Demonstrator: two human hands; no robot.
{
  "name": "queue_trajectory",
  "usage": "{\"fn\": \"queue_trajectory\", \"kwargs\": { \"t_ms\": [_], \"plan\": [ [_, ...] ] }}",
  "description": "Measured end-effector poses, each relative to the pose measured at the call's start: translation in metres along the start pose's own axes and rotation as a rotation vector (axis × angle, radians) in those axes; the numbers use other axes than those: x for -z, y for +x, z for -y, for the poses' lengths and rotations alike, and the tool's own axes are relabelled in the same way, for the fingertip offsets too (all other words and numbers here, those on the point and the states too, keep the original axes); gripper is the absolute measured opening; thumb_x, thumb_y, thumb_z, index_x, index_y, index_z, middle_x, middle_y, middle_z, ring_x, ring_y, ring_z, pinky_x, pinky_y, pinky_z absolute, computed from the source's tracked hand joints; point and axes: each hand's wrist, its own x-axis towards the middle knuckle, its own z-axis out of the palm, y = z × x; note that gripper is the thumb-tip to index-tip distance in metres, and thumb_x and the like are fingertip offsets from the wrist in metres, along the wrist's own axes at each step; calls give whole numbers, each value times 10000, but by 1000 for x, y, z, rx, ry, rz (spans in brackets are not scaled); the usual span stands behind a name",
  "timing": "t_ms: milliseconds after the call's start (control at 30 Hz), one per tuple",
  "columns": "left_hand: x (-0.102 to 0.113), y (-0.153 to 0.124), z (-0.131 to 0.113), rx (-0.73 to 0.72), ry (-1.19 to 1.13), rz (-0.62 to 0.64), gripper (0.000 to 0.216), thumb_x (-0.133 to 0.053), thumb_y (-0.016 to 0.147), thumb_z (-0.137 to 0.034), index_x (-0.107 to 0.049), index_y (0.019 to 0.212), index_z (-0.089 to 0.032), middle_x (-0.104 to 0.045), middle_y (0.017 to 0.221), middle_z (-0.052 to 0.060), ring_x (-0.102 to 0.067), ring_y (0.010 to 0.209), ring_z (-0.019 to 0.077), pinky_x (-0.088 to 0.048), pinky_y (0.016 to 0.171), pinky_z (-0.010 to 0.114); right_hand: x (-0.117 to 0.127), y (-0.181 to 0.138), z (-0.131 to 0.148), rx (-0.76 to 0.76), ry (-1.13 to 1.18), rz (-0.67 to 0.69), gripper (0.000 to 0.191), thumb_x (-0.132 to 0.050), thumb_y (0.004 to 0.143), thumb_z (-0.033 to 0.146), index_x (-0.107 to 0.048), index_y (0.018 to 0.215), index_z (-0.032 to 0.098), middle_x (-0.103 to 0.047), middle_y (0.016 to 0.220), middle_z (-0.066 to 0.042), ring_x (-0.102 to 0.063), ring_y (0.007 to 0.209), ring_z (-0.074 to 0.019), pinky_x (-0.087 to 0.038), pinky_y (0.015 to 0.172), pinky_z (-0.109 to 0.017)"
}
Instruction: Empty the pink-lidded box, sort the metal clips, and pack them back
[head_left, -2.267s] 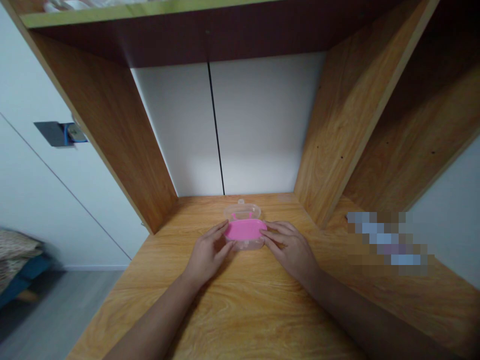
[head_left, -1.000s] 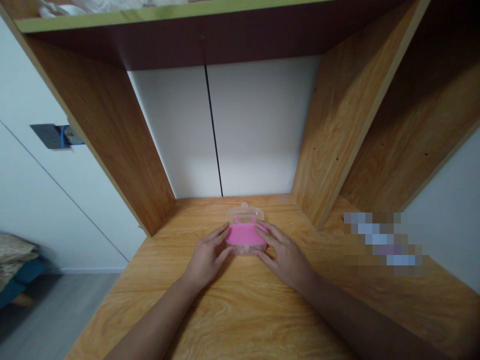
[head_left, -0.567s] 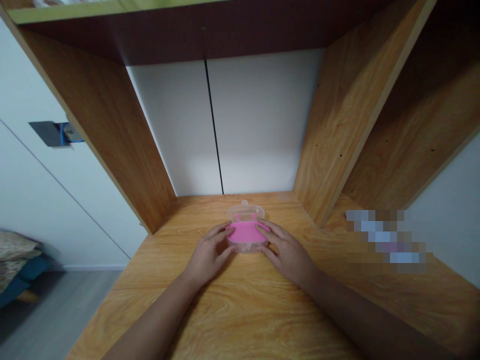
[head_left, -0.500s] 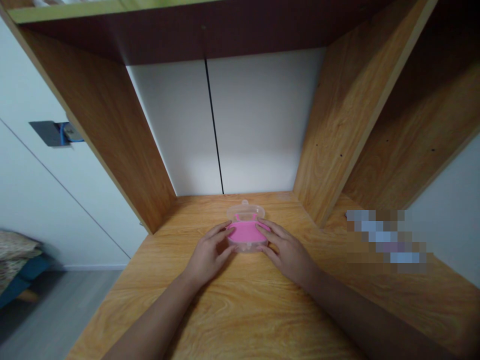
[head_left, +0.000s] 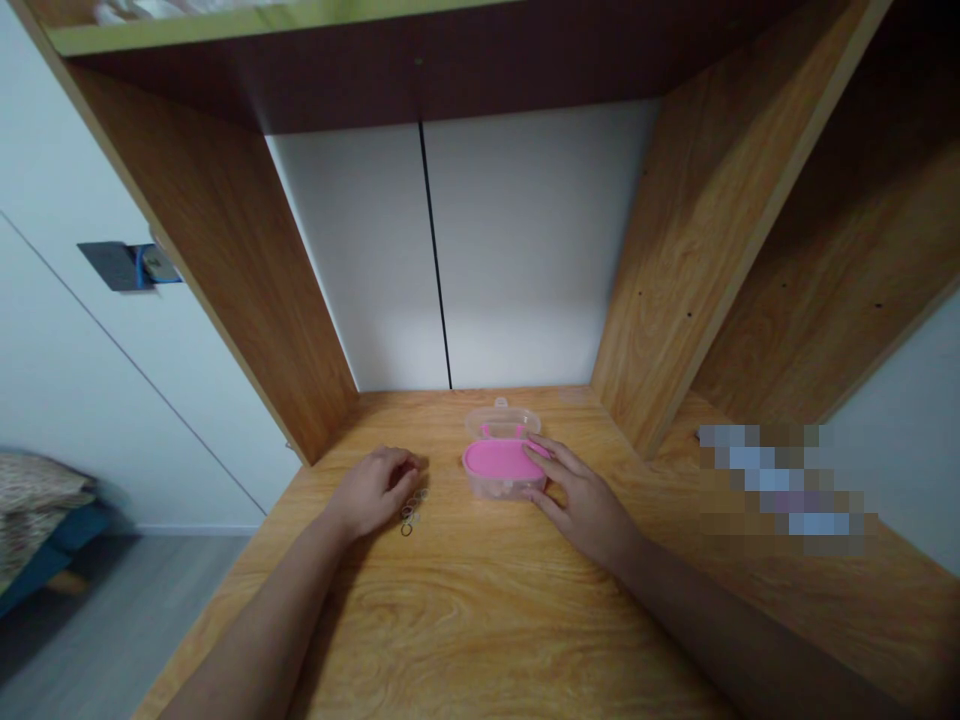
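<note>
A small clear plastic box with a pink inside (head_left: 501, 462) stands on the wooden desk (head_left: 480, 600), its clear lid tipped open at the back. My right hand (head_left: 581, 500) rests against the box's right side, fingers touching its rim and wall. My left hand (head_left: 373, 487) lies on the desk to the left of the box, apart from it, fingers curled down. Several small dark rings (head_left: 411, 510) lie on the desk just by its fingertips.
Wooden side panels (head_left: 247, 290) wall in the desk on the left and right, with a shelf overhead. A white wall closes the back. A blurred patch (head_left: 780, 485) lies on the desk at the right. Grey floor lies to the left.
My left hand has left the box and moved left onto the desk. The small rings now show beside it. My right hand stays on the box.
</note>
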Motion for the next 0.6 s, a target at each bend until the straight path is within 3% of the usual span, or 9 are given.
{"fn": "queue_trajectory", "kwargs": {
  "t_ms": [133,333,433,600],
  "plan": [
    [-2,0,-7,-54,1,73,80,-610,851,-271,-634,841,-195,-656,782,31,-596,745,197,-423,678,291,2,0,2,7,13,-14,577,-607,918,222,-469,1476,280,-449,1539,-66,-472,1384,-265,-414,1168,-484],
    [-16,-1,-20,-61,-61,34,98,-600,774,-156,-650,849,-195,-662,769,22,-596,723,181,-431,681,281,4,3,5,16,16,-63,567,-643,891,224,-513,1439,283,-488,1504,-63,-493,1362,-269,-434,1150,-477],
    [-24,-1,-27,-84,-119,5,146,-577,780,-123,-674,861,-196,-693,818,29,-626,770,181,-452,723,278,5,3,7,55,6,-129,533,-651,881,211,-552,1402,266,-519,1472,-77,-509,1337,-273,-451,1128,-481],
    [-30,0,-31,-66,-163,-42,165,-573,884,-231,-712,969,-211,-726,857,36,-651,785,186,-474,749,290,8,1,11,99,33,-207,484,-649,883,203,-587,1359,264,-544,1430,-94,-526,1312,-274,-467,1109,-481]
  ]
}}
